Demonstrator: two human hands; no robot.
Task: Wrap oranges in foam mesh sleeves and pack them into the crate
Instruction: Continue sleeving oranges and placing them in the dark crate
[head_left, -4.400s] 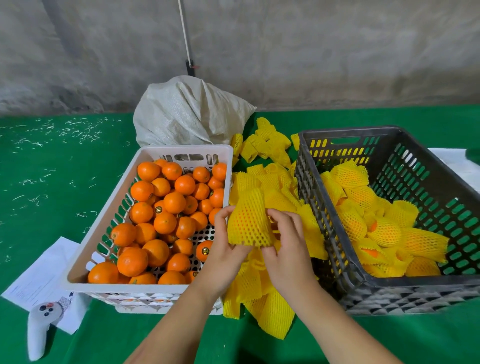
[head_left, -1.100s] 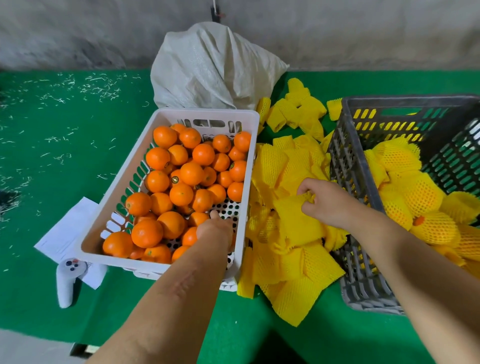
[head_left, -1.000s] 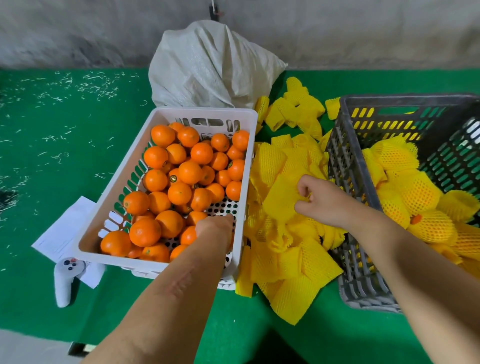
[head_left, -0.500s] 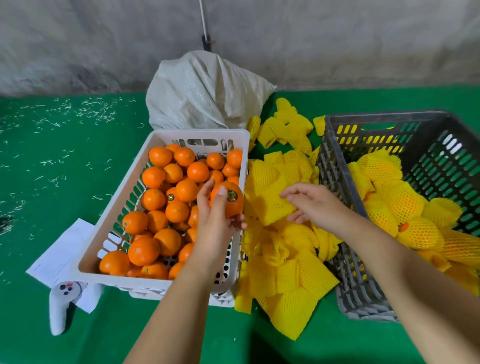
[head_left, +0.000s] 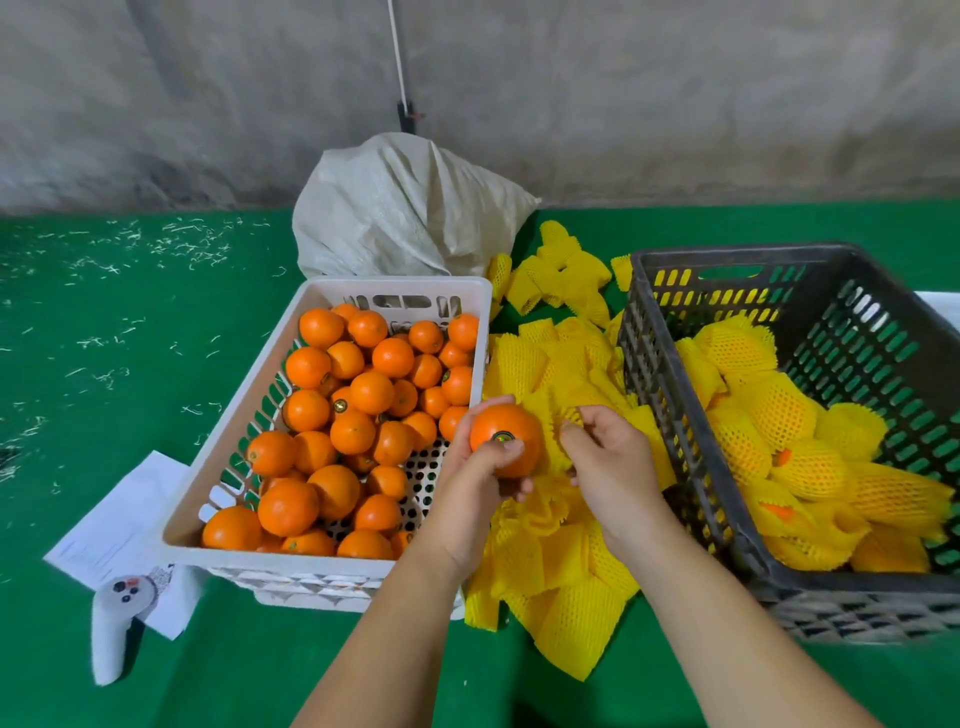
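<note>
Head view: green surface (head_left: 130, 332) noted beneath everything, strewn with pale shreds off to the left of the hands.

Dark crate (head_left: 691, 415) sited just right of the right hand, partly filled with wrapped fruit. White basket (head_left: 244, 415) of bare oranges sited just left of the left hand.

Pile of foam mesh sleeves (head_left: 561, 571) heaped between the two containers, directly under both hands.

Left hand (head_left: 475, 483) seen curled round one orange (head_left: 506, 439), held above the pile. Right hand (head_left: 610, 457) seen pinching the edge of a sleeve (head_left: 558, 431), touching the orange's right side.

Risks judged:
- Sleeve mouth likely held only partly open by one pinch; fruit could snag and mesh could tear if forced.
- Loose sleeves below could be dragged up with the chosen one.
- Orange could be dropped, and bruised, while the left hand's grip is shifted.
</note>
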